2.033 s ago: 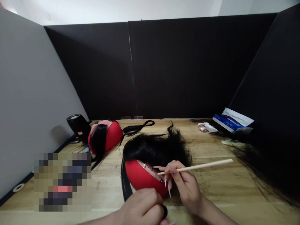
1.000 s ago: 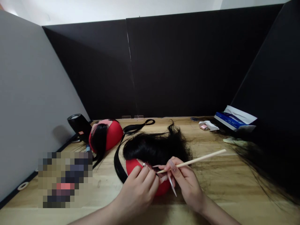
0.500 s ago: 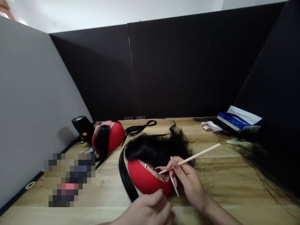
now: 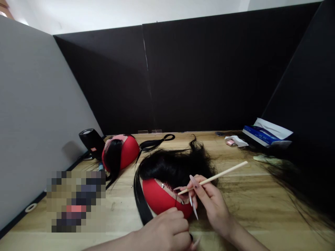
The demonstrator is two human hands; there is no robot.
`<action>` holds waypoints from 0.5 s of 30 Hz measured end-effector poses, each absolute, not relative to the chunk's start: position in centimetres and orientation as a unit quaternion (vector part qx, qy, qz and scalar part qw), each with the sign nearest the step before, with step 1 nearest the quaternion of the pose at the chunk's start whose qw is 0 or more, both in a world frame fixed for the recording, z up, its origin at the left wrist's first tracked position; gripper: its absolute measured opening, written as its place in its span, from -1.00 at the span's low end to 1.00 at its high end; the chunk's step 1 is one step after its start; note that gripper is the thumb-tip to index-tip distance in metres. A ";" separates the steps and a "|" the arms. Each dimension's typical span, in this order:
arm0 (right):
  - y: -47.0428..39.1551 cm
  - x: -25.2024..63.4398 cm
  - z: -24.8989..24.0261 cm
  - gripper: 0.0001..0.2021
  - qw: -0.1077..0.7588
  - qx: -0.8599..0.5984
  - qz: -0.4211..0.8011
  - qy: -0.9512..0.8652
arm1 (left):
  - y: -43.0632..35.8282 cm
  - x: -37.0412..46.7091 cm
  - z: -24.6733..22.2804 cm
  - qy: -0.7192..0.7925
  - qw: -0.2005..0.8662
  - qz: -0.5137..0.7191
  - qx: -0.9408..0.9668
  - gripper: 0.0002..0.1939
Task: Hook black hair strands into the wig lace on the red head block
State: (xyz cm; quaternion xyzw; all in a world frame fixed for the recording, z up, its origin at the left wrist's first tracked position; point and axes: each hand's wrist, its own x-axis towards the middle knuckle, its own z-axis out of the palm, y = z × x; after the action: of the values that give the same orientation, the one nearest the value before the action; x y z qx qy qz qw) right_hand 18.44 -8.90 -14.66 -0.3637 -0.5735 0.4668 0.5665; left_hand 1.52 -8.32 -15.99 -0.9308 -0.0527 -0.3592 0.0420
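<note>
A red head form (image 4: 159, 197) lies in front of me, wearing a lace wig cap with black hair (image 4: 172, 165) swept to the far side. My right hand (image 4: 209, 195) pinches a ventilating needle (image 4: 225, 172) by its pale wooden handle. Its lower end meets the lace edge (image 4: 167, 186); the fine tip is too small to make out. My left hand (image 4: 170, 228) is closed at the near side of the form. A thin dark hair strand (image 4: 176, 200) runs from the lace to its fingers, which largely hide what they grip. Metal pins show on the lace.
Back left, a second red head form (image 4: 129, 151) with dark hair leans near a black cylindrical speaker (image 4: 90, 141). A tied hair bundle (image 4: 157, 141) lies behind. Tape (image 4: 30, 207) sits far left, beside a pixelated patch. A blue tissue box (image 4: 261, 136) and loose hair are right.
My left hand has shifted slightly and rolled over, its knuckles now more toward the form. The right hand and needle have barely moved. The view has shifted a little.
</note>
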 end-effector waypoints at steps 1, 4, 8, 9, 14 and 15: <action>-8.9 18.4 -14.7 -0.65 0.567 -0.363 0.461 -0.578 | -8.3 1.5 -16.1 -0.056 0.036 -0.364 -0.929 -0.51; -9.1 18.4 -14.8 -0.66 0.572 -0.361 0.448 -0.585 | -8.4 1.6 -16.1 -0.062 0.029 -0.375 -0.924 -0.51; -9.1 18.3 -14.8 -0.68 0.576 -0.355 0.440 -0.590 | -8.5 1.6 -16.0 -0.064 0.030 -0.373 -0.925 -0.50; -9.1 18.3 -14.8 -0.68 0.576 -0.354 0.439 -0.592 | -8.5 1.6 -15.9 -0.065 0.032 -0.374 -0.925 -0.50; -9.0 18.3 -14.7 -0.70 0.579 -0.344 0.435 -0.597 | -8.6 1.7 -16.0 -0.067 0.026 -0.373 -0.925 -0.49; -9.0 18.3 -14.7 -0.70 0.581 -0.342 0.433 -0.599 | -8.6 1.7 -16.0 -0.067 0.024 -0.373 -0.925 -0.49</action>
State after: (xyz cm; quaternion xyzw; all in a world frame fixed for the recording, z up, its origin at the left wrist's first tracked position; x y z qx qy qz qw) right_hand 18.28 -8.95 -14.69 -0.3422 -0.5987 0.4328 0.5806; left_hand 1.68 -8.59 -15.99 -0.9252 -0.0672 -0.3727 0.0242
